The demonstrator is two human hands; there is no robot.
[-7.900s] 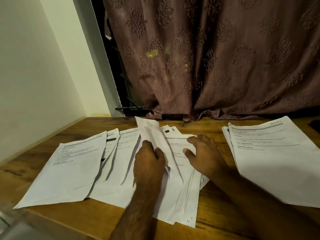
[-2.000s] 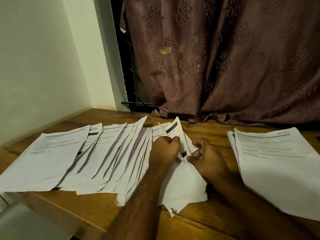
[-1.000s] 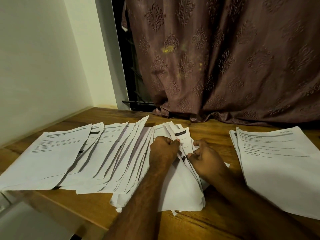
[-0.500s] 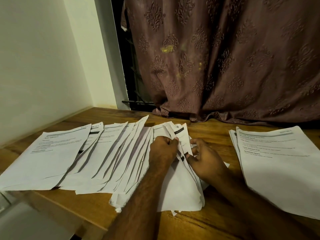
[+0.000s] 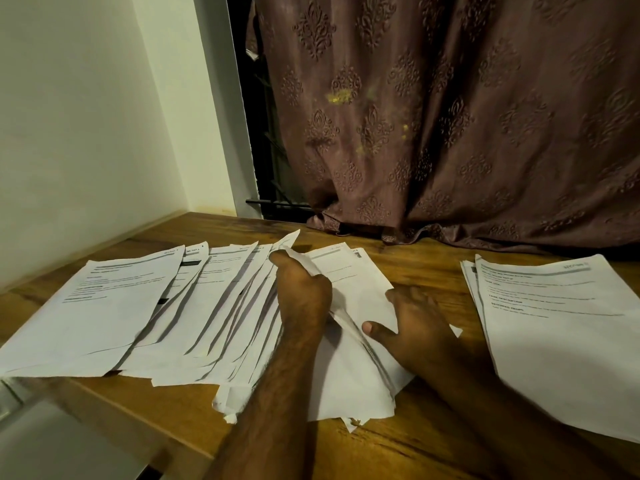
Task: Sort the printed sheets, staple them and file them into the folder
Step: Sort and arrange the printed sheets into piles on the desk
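Right hand (image 5: pixel 414 327) flat on the loose printed sheets (image 5: pixel 349 375), fingers spread and relaxed, thumb out toward the other hand. Left hand (image 5: pixel 304 292) just beside it, pinching one lifted sheet (image 5: pixel 313 268) at its edge. Fanned row of sheets (image 5: pixel 145 306) left of that hand; separate neat stack (image 5: pixel 561 327) well right of the right hand. Beyond both, wooden table (image 5: pixel 415 258), then patterned curtain (image 5: pixel 450 116).

Wooden table (image 5: pixel 408 445), brown, grain visible, fills the lower frame. Curtain (image 5: pixel 450 116), mauve with embossed damask motifs and yellowish specks, at 12 to 2 o'clock, hem resting on the tabletop. Wall (image 5: pixel 76 116), pale, at 10 o'clock. Dark window grille (image 5: pixel 266 161), at 12 o'clock beside the curtain.
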